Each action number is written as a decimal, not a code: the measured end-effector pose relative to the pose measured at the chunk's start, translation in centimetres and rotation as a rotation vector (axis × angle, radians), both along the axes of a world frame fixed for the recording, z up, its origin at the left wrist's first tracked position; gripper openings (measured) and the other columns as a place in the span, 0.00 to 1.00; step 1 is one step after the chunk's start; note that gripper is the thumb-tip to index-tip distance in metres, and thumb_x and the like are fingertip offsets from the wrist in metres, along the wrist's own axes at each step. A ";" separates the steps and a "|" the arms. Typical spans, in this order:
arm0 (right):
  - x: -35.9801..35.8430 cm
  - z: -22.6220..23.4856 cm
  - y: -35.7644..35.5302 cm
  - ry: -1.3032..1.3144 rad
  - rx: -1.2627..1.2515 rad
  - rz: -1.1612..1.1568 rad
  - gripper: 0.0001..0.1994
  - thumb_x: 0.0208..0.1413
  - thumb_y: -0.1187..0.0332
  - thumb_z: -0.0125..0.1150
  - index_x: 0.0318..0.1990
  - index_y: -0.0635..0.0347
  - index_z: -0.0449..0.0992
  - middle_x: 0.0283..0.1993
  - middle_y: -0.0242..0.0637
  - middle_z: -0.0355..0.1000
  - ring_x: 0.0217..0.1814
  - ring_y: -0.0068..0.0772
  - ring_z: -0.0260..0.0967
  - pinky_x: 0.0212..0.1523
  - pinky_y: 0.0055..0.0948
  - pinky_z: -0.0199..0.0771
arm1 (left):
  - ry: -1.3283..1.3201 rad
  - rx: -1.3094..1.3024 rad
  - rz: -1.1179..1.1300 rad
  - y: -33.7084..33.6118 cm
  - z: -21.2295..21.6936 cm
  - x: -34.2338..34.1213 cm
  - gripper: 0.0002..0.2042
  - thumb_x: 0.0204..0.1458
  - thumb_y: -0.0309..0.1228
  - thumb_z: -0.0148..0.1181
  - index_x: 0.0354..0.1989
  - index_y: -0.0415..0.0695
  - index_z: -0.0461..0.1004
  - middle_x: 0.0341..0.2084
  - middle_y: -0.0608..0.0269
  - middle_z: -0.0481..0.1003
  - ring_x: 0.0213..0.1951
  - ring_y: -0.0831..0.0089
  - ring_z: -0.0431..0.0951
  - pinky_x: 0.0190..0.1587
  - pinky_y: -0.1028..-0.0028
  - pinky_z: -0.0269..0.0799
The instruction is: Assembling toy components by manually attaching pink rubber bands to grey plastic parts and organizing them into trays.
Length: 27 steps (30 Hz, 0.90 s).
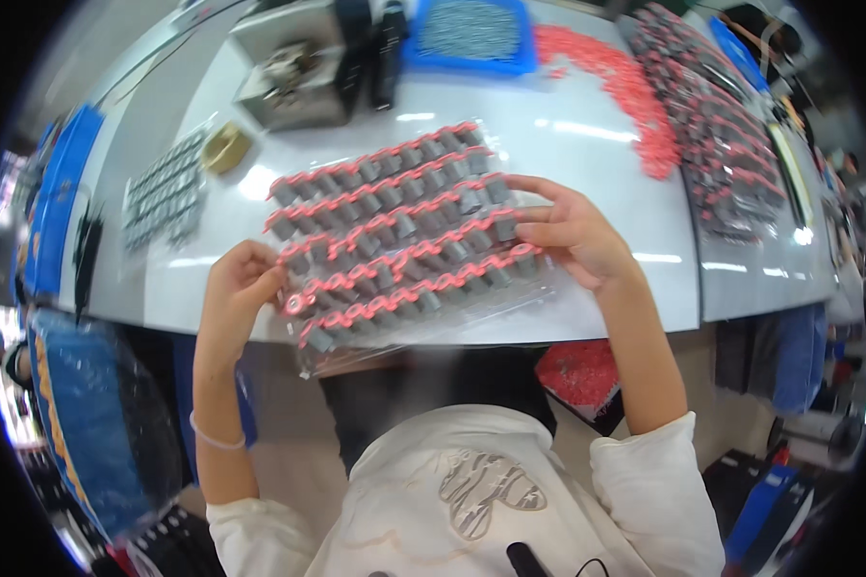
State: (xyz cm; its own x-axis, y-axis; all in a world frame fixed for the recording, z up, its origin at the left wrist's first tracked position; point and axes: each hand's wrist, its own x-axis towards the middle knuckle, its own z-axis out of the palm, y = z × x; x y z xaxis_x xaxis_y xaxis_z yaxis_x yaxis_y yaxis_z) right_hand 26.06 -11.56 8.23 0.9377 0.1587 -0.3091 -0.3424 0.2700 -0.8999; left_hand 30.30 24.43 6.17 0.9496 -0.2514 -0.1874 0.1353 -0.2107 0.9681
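— So, where are the hands?

— Both rest on a clear plastic tray (423, 317) at the near edge of a white table (568, 135). The left hand (233, 288) curls over the tray's left end, fingertips pinching a small red ring (298, 305) there. The right hand (573, 231) lies at the tray's right end, fingers stretched leftward and pressed flat on the rows.

— What fills the tray?

— Slanting rows of small grey parts (394, 226), each capped with red. The tray tilts slightly, its near corner hanging over the table edge.

— And farther out?

— Left of the tray lies a smaller sheet of grey pieces (164, 192), with a brass-coloured roll (226, 146) just beside it. Behind stands a grey metal machine (293, 67), then a blue bin of silvery parts (471, 34). To the right, loose red rings (625, 87) trail across the table, and beyond them more filled trays (722, 135) are stacked along the far right.
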 end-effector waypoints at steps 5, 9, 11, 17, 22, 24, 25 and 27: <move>-2.2 1.7 1.5 -0.052 -0.125 -0.115 0.31 0.48 0.83 0.56 0.63 0.69 0.57 0.44 0.50 0.74 0.41 0.28 0.75 0.40 0.21 0.76 | -0.074 -0.067 -0.134 0.0 -0.7 2.3 0.02 0.51 0.20 0.52 0.32 0.35 0.69 0.21 0.61 0.73 0.20 0.80 0.71 0.22 0.81 0.67; -4.9 4.5 2.6 -0.122 -0.251 -0.194 0.31 0.47 0.83 0.56 0.63 0.70 0.58 0.45 0.50 0.74 0.40 0.27 0.75 0.39 0.20 0.76 | -0.130 -0.169 -0.201 -0.2 0.6 3.0 0.02 0.51 0.19 0.52 0.32 0.35 0.69 0.20 0.60 0.73 0.19 0.81 0.71 0.21 0.82 0.64; -6.2 6.1 2.8 -0.160 -0.257 -0.241 0.31 0.47 0.83 0.56 0.63 0.70 0.58 0.45 0.50 0.74 0.40 0.27 0.75 0.38 0.19 0.76 | -0.150 -0.192 -0.252 -0.7 1.7 3.3 0.02 0.51 0.19 0.53 0.32 0.35 0.70 0.20 0.60 0.73 0.19 0.81 0.70 0.21 0.83 0.64; -10.4 14.3 -1.3 -0.439 -0.363 -0.196 0.29 0.49 0.79 0.57 0.61 0.70 0.61 0.45 0.43 0.75 0.38 0.18 0.74 0.37 0.14 0.73 | -0.353 -0.266 -0.274 -5.7 9.1 2.4 0.02 0.51 0.21 0.54 0.31 0.36 0.71 0.20 0.62 0.73 0.19 0.83 0.69 0.21 0.83 0.63; -12.2 17.8 -13.8 -0.505 -0.616 -0.435 0.27 0.50 0.75 0.56 0.60 0.68 0.63 0.45 0.37 0.75 0.35 0.13 0.71 0.35 0.12 0.70 | -0.473 -0.215 -0.408 -15.9 16.0 2.4 0.06 0.50 0.27 0.55 0.31 0.35 0.72 0.23 0.62 0.73 0.21 0.81 0.70 0.24 0.82 0.65; -11.8 19.3 -18.2 -0.531 -0.686 -0.527 0.26 0.50 0.74 0.56 0.59 0.68 0.65 0.45 0.36 0.75 0.34 0.13 0.71 0.35 0.12 0.70 | -0.498 -0.246 -0.436 -20.5 18.1 2.4 0.07 0.50 0.27 0.56 0.32 0.34 0.73 0.23 0.62 0.73 0.22 0.79 0.71 0.27 0.80 0.67; -11.6 19.9 -20.2 -0.534 -0.651 -0.520 0.25 0.50 0.74 0.57 0.58 0.68 0.67 0.46 0.36 0.75 0.36 0.14 0.71 0.37 0.13 0.70 | -0.514 -0.274 -0.457 -22.9 18.5 2.7 0.08 0.49 0.27 0.56 0.32 0.33 0.74 0.23 0.61 0.74 0.23 0.78 0.72 0.28 0.80 0.68; -11.8 22.3 -24.3 -0.536 -0.638 -0.525 0.23 0.50 0.73 0.58 0.56 0.68 0.69 0.47 0.35 0.75 0.38 0.14 0.72 0.39 0.13 0.70 | -0.532 -0.307 -0.470 -29.0 20.0 2.7 0.08 0.49 0.26 0.56 0.32 0.32 0.74 0.23 0.60 0.74 0.24 0.78 0.73 0.29 0.80 0.69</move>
State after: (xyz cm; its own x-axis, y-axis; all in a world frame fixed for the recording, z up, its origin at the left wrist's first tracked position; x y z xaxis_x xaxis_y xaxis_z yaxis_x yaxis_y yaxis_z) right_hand 14.25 -35.84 30.53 0.8825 -0.3665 0.2948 0.1785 -0.3190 -0.9308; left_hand 33.00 -4.54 26.13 0.6730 -0.6172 0.4076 -0.4017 0.1578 0.9021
